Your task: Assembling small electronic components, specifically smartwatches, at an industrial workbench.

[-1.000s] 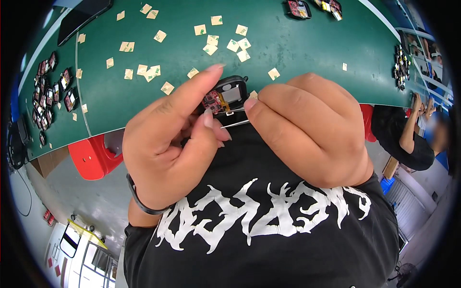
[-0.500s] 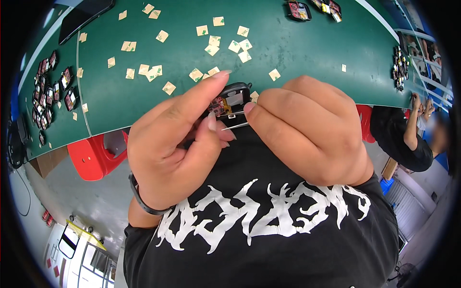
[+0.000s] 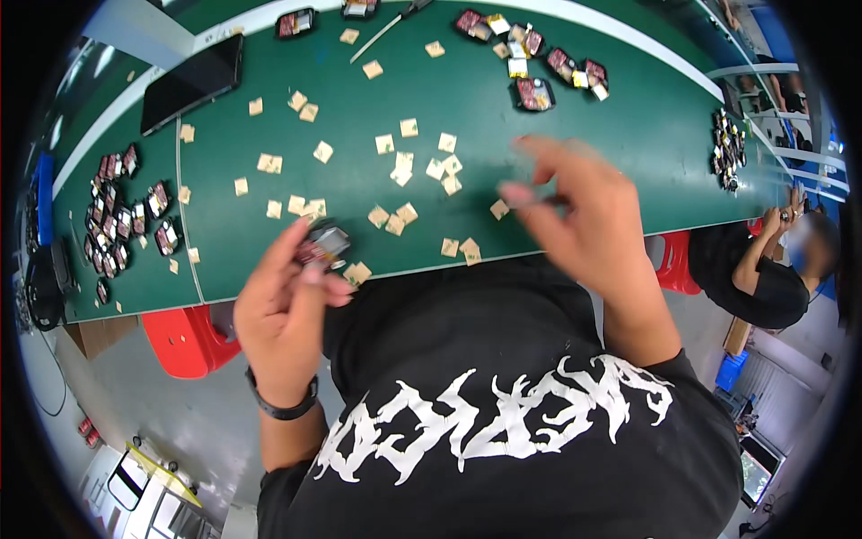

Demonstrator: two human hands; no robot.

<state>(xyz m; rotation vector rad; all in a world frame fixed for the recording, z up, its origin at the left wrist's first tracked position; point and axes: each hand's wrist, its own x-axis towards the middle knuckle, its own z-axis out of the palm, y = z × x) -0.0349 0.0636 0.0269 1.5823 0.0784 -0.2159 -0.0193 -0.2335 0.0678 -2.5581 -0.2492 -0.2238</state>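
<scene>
My left hand (image 3: 285, 316) grips a small electronic device (image 3: 325, 244) by its edges, near the table's front edge. The device has a black case, with a silvery rectangular part showing inside; motion smears its finer detail. Farther right, my right hand (image 3: 575, 211) is over the green table, its thumb and index finger spread apart. Those fingertips are blurred, and I see nothing between them. Small square beige paper pieces (image 3: 404, 166) with green marks lie between and beyond my hands.
Several open black devices (image 3: 535, 93) lie at the back right, with more in a cluster (image 3: 108, 216) at far left. A dark flat panel (image 3: 193, 85) and a thin rod-like tool (image 3: 382, 34) are at the back. A red stool (image 3: 184, 341) stands below; a co-worker (image 3: 754, 269) sits right.
My hands have separated: the left moved left and down with the device, the right moved right and opened. The thin metal tweezers seen in my right hand earlier no longer show there. The view has shifted.
</scene>
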